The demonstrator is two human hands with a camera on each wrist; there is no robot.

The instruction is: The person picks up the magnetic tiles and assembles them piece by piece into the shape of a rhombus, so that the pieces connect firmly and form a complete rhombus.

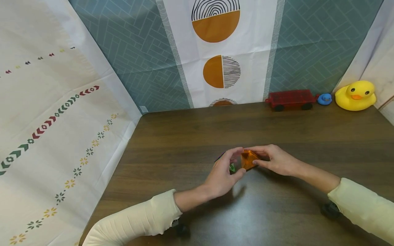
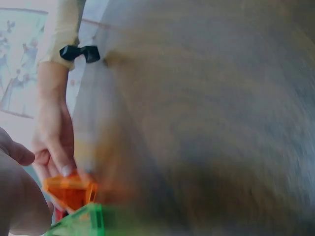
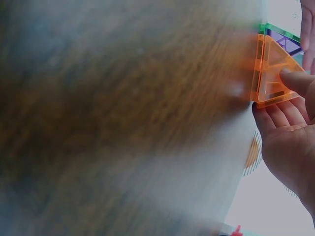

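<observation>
In the head view, my right hand (image 1: 280, 160) holds an orange see-through piece (image 1: 248, 160) built of triangular tiles, standing on the table. The right wrist view shows the thumb on one face of the orange tiles (image 3: 275, 73) and the fingers behind and beneath. My left hand (image 1: 222, 174) curves close by on the other side, thumb and fingers apart; whether it touches the orange piece I cannot tell. Behind the left hand, mostly hidden, is a green tile (image 1: 232, 167). A purple tile (image 3: 284, 42) shows beyond the orange one in the right wrist view.
Along the back edge of the brown wooden table (image 1: 172, 136) stand a red toy wagon (image 1: 291, 99), a small blue duck (image 1: 324, 99) and a large yellow duck (image 1: 355, 96). Patterned cloth (image 1: 224, 51) hangs behind the table.
</observation>
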